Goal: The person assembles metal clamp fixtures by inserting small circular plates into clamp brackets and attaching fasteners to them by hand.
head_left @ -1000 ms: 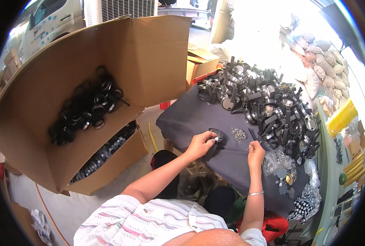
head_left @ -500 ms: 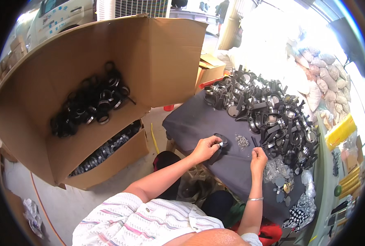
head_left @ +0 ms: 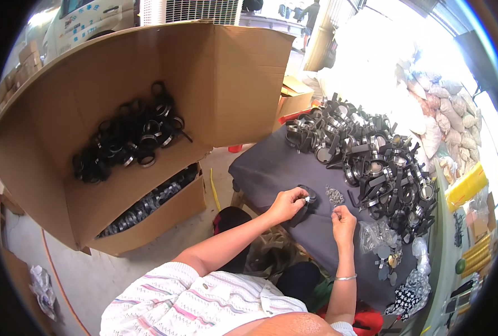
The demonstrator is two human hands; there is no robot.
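My left hand (head_left: 285, 204) grips a black ring-shaped part (head_left: 308, 196) and holds it down on the dark grey cloth of the table (head_left: 266, 168). My right hand (head_left: 344, 219) hovers just right of it with thumb and fingers pinched together. Whether something small sits between those fingers is too fine to see. A little heap of small metal pieces (head_left: 334, 195) lies on the cloth just beyond both hands. Farther back a big pile of black rings with metal bands (head_left: 366, 151) covers the table.
A large open cardboard box (head_left: 221, 84) stands to my left, with black rings on its flap (head_left: 128, 134) and more inside (head_left: 148, 201). Clear bags of small parts (head_left: 377, 235) lie right of my hands. Stuffed sacks (head_left: 428, 112) and a yellow object (head_left: 467, 185) sit beyond the table.
My right hand has drawn back a little from the heap of small pieces toward me. My left hand stays on the black ring. The view has shifted slightly.
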